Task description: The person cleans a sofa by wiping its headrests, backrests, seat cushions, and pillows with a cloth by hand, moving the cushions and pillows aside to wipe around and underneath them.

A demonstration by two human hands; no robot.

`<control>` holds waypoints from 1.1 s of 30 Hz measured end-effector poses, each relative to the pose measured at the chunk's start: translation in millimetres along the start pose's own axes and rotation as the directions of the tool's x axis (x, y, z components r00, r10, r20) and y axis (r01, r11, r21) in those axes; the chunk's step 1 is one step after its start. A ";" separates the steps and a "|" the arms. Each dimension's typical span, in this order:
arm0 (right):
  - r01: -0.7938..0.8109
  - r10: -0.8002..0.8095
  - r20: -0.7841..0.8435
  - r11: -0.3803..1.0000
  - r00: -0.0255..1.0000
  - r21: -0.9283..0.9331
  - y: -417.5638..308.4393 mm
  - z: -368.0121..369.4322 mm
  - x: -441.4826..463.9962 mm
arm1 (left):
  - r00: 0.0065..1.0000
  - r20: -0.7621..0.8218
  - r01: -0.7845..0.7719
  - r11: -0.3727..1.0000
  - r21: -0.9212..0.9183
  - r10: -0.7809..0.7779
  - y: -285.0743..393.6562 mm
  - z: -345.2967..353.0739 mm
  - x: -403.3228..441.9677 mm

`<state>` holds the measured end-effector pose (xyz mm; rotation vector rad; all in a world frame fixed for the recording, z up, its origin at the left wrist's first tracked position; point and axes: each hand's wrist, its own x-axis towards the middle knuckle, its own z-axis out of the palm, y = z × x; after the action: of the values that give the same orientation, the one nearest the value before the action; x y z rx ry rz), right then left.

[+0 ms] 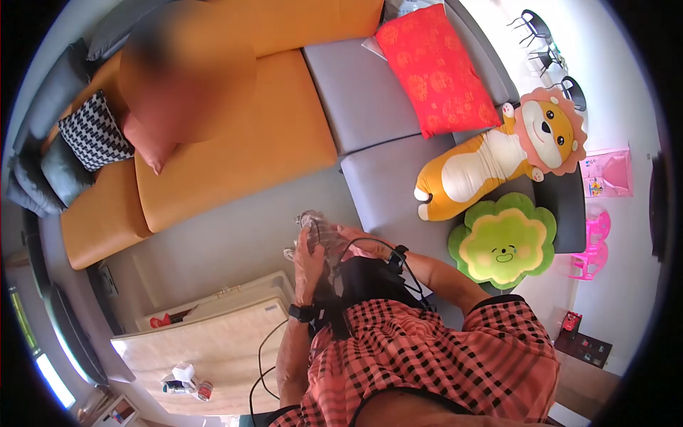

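Note:
Both of my hands are close together in front of my lap, around a crumpled greyish, translucent-looking item (327,238). My left hand (308,257) has its fingers curled on the item's left side. On the right side, my right hand (359,243) holds it with bent fingers, partly covered by the item. One end of the item sticks up past the fingers, and a small piece pokes out at the left. Black straps with cables sit on both wrists.
An orange and grey sofa (235,135) curves ahead, with a red cushion (440,71), a lion plush (480,171) and a green flower cushion (503,242). A marble-look table (235,349) stands at lower left, bearing tissues and a can. A dark cable (260,349) hangs beside my left arm.

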<state>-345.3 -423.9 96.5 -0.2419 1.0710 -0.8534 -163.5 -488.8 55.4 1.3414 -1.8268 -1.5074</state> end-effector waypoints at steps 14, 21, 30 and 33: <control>-0.322 0.328 -0.009 0.932 0.945 0.168 -46.6 -40.2 94.3 | 0.995 0.055 -0.090 0.989 0.119 0.084 65.5 -17.2 92.0; -0.194 0.169 0.130 0.958 0.977 0.212 -127.0 -81.6 128.6 | 0.997 0.072 0.005 0.997 0.071 -0.010 104.1 -5.6 169.3; -0.148 0.150 0.158 0.989 0.976 -0.025 -220.1 -114.7 171.7 | 0.982 -0.099 0.163 0.986 0.019 -0.160 114.4 10.9 231.3; -0.067 0.053 0.276 0.997 0.960 0.043 -216.1 -122.0 194.0 | 0.960 -0.145 0.242 0.970 -0.007 -0.241 121.0 1.3 244.7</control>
<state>-515.6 -679.8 27.7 -0.2739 0.7915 -0.7670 -323.7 -704.4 104.4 1.6837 -1.6305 -1.4738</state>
